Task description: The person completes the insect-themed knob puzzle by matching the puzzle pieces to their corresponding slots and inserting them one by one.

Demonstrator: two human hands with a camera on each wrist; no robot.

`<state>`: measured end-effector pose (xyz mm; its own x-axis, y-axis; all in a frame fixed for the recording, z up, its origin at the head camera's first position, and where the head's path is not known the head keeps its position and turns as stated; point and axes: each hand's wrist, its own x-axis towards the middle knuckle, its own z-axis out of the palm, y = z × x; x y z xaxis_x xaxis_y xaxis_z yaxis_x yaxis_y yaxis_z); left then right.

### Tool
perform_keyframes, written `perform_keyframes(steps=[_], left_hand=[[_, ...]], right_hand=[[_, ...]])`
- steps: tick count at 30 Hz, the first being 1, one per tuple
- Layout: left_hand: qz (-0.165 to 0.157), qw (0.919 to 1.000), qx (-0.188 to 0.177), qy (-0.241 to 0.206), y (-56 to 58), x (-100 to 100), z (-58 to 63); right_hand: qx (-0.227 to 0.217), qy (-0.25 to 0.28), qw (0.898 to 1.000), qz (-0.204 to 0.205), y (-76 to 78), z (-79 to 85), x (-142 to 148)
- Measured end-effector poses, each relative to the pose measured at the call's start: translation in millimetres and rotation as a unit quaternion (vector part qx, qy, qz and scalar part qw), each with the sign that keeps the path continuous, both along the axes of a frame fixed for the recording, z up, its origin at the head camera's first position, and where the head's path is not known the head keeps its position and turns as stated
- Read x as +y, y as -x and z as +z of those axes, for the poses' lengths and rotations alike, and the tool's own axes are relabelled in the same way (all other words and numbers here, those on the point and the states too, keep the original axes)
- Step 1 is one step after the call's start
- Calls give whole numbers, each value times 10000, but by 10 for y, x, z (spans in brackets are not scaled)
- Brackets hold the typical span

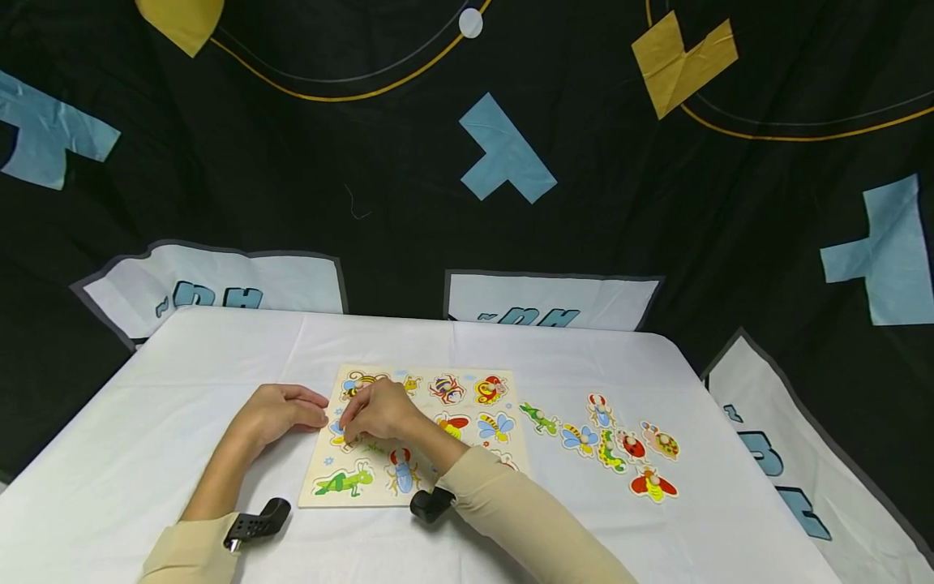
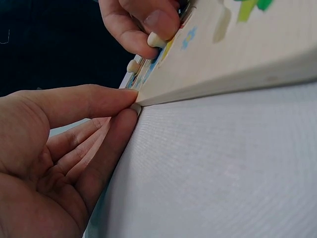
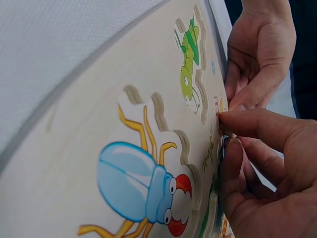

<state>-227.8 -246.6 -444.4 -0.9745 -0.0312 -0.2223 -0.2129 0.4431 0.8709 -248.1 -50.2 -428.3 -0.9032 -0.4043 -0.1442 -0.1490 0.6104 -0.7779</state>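
- on the white-covered table (image 1: 182, 365), at the left edge of the pale puzzle board (image 1: 470, 405), the board's rim is pinched by the left hand (image 1: 280, 414), apparently to keep it steady.
- over the board's left side, the wooden knob of a blue-and-yellow knobbed piece (image 2: 156, 40) is gripped between the right hand's (image 1: 387, 412) thumb and fingers.
- the step in hand is judged to be the fitting of this piece into its recess; next, a small turn or a downward press seems called for, then a release once it lies flush.
- to the right of the board, seven loose pieces are scattered, among them a red-winged bug (image 1: 653, 484) and a green caterpillar (image 1: 611, 452).
- near the front edge, the grasshopper recess (image 1: 346, 480) and the beetle recess (image 3: 131, 181) are left unfilled.
- whether the gripped piece is fully seated cannot be told, since most of it is covered by the fingers.
- the board's front right corner is hidden by the right sleeve (image 1: 525, 511).
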Motion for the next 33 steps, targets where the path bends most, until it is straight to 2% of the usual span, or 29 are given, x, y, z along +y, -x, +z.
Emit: perform_keyframes(steps=[8, 17, 25, 33], left_hand=[[40, 10000, -40, 57, 1, 1, 0], [34, 9999, -27, 99, 11, -11, -3], [69, 9998, -65, 191, 12, -4, -6], [68, 9992, -68, 392, 16, -4, 6]], right_hand=[[-206, 241, 9995, 28, 0, -10, 18], [-186, 426, 9988, 146, 13, -54, 47], [-299, 613, 9976, 85, -14, -55, 61], [-191, 493, 9986, 52, -46, -43, 76]])
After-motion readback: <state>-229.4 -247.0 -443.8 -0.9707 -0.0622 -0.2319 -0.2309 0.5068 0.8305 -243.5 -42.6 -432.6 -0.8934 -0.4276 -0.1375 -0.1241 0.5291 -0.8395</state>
